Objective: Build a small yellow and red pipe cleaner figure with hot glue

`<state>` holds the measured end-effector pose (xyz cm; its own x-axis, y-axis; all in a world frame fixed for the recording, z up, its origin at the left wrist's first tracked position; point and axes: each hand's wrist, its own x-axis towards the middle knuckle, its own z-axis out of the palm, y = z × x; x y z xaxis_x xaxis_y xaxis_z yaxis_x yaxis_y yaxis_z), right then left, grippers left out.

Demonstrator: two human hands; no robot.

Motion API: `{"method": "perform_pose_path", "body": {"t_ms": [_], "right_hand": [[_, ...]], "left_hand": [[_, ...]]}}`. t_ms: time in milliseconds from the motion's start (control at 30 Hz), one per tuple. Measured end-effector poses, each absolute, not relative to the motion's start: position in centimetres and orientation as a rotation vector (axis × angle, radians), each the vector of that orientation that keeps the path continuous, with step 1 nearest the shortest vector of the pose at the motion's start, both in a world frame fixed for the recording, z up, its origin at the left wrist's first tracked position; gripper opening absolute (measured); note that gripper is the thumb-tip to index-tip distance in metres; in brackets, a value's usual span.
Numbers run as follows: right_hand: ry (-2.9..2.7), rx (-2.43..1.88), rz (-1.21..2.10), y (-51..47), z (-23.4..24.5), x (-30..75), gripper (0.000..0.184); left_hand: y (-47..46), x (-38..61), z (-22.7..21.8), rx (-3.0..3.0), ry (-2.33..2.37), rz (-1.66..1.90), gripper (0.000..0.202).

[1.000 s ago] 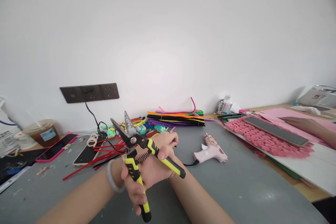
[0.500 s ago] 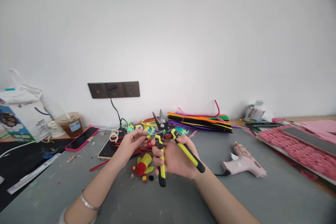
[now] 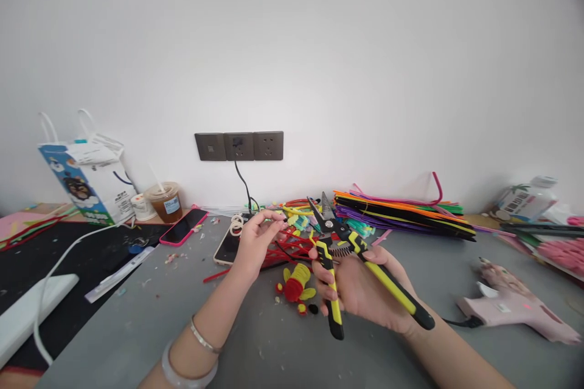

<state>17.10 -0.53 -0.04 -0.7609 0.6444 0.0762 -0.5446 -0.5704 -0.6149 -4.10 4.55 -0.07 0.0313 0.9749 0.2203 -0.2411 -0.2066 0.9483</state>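
Note:
My right hand (image 3: 371,289) is wrapped around a pair of wire strippers (image 3: 329,228) with black-and-yellow handles; the jaws stand apart, pointing up and away. Left of the tool, my left hand (image 3: 258,243) pinches with thumb and fingers. A tiny dark bit shows at its fingertips, too small to name. On the grey tabletop between my forearms lies a small fuzzy red-and-yellow figure (image 3: 296,284), with a small black oval piece (image 3: 312,309) beside it. Red pipe cleaners (image 3: 292,250) spread behind the figure, partly hidden by my hands.
A bundle of coloured pipe cleaners (image 3: 406,216) lies along the wall. At right rests a pink glue gun (image 3: 515,313). To the left are a pink-edged phone (image 3: 185,228), a cup of brown drink (image 3: 166,203) and a paper bag (image 3: 91,182). Another phone (image 3: 227,248) lies behind my left hand.
The view has swung left, so everything sits further right in the picture. My left fingertips have drawn a little away from the wire strippers, which stay in my right hand.

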Motion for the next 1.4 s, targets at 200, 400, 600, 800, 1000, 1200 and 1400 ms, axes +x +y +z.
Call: {"method": "perform_pose_path", "body": {"t_ms": [200,400,600,800,1000,1200,1400], "right_hand": [[-0.855,-0.247,2.287,-0.7,0.0,16.9,0.044],[-0.850,-0.307,2.312,-0.8,0.5,16.8,0.043],[-0.911,-0.273,2.321,-1.0,0.4,16.7,0.045],[-1.033,-0.307,2.373,-0.9,-0.1,17.3,0.040],[-1.219,-0.366,2.377,-0.8,0.2,18.0,0.037],[-1.244,-0.498,2.365,-0.8,0.0,18.0,0.040],[-1.247,-0.621,2.401,-0.7,0.0,17.9,0.044]], "left_hand": [[4.3,-3.9,0.3,1.164,0.878,1.448,0.031],[4.7,-4.0,-0.1,1.144,0.903,1.459,0.035],[4.8,-4.3,-0.3,1.160,0.937,1.465,0.034],[5.0,-4.6,-0.5,1.230,1.027,1.442,0.030],[4.6,-4.2,0.0,1.315,1.090,1.408,0.025],[4.2,-3.9,0.2,1.436,1.193,1.428,0.023],[4.3,-4.0,-0.2,1.596,1.262,1.489,0.015]]}}
